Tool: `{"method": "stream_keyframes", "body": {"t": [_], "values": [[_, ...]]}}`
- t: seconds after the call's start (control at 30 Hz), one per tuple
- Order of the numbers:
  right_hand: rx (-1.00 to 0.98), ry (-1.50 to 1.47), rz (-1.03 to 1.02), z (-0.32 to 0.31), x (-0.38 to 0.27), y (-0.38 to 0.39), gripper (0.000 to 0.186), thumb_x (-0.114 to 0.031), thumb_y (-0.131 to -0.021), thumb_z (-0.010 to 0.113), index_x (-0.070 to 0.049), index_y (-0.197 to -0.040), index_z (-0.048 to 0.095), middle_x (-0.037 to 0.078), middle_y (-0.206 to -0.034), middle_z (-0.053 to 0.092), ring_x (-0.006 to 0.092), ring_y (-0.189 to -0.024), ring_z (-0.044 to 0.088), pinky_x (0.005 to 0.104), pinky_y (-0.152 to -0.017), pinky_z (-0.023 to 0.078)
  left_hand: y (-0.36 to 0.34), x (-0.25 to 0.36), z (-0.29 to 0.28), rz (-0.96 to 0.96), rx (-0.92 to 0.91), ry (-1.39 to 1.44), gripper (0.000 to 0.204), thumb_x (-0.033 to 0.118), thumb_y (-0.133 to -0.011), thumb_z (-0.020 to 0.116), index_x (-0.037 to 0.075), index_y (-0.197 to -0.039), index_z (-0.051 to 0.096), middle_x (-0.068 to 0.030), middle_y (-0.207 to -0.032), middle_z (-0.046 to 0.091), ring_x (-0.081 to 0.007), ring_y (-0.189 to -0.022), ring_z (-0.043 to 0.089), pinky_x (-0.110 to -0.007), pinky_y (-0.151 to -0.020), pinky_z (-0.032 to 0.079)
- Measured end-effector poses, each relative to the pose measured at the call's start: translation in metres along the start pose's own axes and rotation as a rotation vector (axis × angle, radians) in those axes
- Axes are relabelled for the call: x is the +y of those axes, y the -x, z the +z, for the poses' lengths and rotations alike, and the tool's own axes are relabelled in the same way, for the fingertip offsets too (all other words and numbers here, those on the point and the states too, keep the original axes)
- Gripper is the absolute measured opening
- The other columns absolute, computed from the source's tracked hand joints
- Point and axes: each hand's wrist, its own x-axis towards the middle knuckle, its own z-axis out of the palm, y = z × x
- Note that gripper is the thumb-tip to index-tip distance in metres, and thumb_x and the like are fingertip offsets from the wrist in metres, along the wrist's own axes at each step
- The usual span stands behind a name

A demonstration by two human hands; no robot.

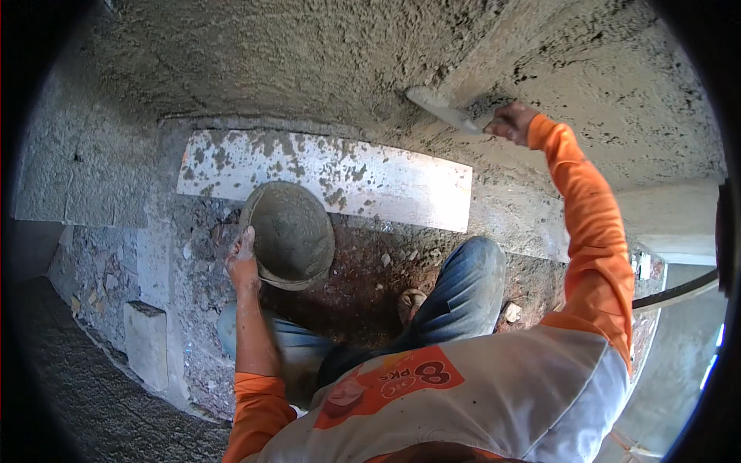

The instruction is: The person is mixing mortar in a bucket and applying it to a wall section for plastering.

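My left hand (242, 258) grips the rim of a round mortar bucket (324, 251) on its left side; grey wet mortar coats the inside. The bucket tilts a little over my left knee. Stretched out to the upper right, my right hand (511, 123) is closed around the handle of a trowel (444, 110). Its flat blade points left and lies against the wall (309, 62), which is covered in rough wet mortar. The handle is mostly hidden by my fingers.
A pale board (417, 181) spattered with mortar lies along the wall's foot, just beyond the bucket. Rubble (386, 258) covers the ground around my legs. At the left stands a grey block (147, 343). A dark curved bar (675, 292) juts in at the right edge.
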Motion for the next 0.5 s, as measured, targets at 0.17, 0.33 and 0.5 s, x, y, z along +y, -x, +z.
{"method": "stream_keyframes", "body": {"t": [0.17,0.33,0.5], "values": [[0.137,-0.092,0.096,-0.1,-0.04,0.052,0.027,-0.027,-0.081,0.059,0.0,-0.082,0.058,0.005,-0.057,0.051,0.0147,-0.047,0.047,0.0315,-0.044,0.04,-0.01,-0.01,-0.011,0.068,-0.067,-0.007,0.032,0.031,-0.073,0.068,0.002,-0.085,0.061,-0.0024,-0.08,0.058,-0.0117,-0.073,0.049,-0.026,-0.069,0.039],[0.595,0.207,-0.092,-0.133,-0.09,0.085,0.024,-0.022,-0.079,0.056,-0.001,-0.089,0.056,0.01,-0.062,0.055,0.0193,-0.052,0.052,0.0338,-0.051,0.043,0.005,0.012,-0.012,-0.052,-0.092,-0.321,0.033,0.023,-0.073,0.066,0.001,-0.096,0.059,-0.0037,-0.084,0.058,-0.0134,-0.075,0.051,-0.027,-0.066,0.04],[0.452,-0.647,-0.295,0.0,-0.166,0.056,0.039,-0.016,-0.079,0.052,-0.004,-0.116,0.045,-0.001,-0.057,0.04,0.0102,-0.05,0.044,0.0261,-0.044,0.038,-0.011,-0.013,-0.04,-0.096,-0.169,-0.1,0.03,0.018,-0.075,0.062,0.003,-0.1,0.059,-0.0042,-0.086,0.058,-0.0139,-0.074,0.052,-0.028,-0.065,0.041]]}}
